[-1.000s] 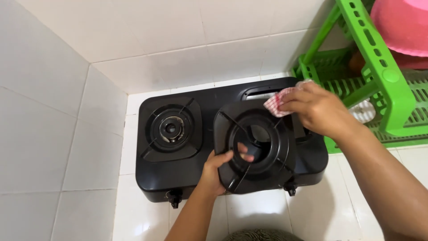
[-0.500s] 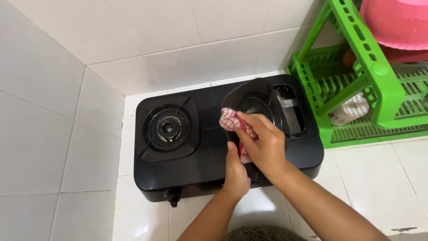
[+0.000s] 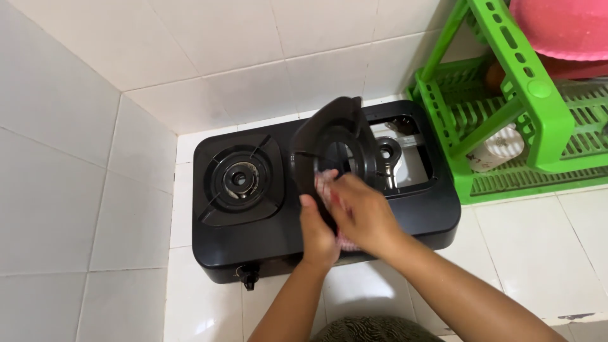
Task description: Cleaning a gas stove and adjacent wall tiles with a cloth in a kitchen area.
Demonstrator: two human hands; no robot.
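A black two-burner gas stove (image 3: 253, 240) sits on the white tiled counter. My left hand (image 3: 316, 231) grips the lower edge of the black burner tray (image 3: 329, 139), lifted off the right side and tilted nearly upright. My right hand (image 3: 361, 212) presses a red-and-white checked cloth (image 3: 324, 185) against the tray's lower part; most of the cloth is hidden by my fingers. The opened right bay shows the bare burner (image 3: 387, 153) and metal floor. The left burner (image 3: 239, 179) keeps its tray in place.
A green plastic dish rack (image 3: 525, 95) stands right of the stove, with a pink basin (image 3: 563, 25) on top and a small white dish (image 3: 503, 147) on its lower shelf. White tiled walls close in at the left and back. A stove knob (image 3: 248, 277) sticks out in front.
The tray has been tipped from lying over the right burner to nearly upright, uncovering the burner bay. My right hand with the cloth moved from the tray's far right corner down to its lower edge.
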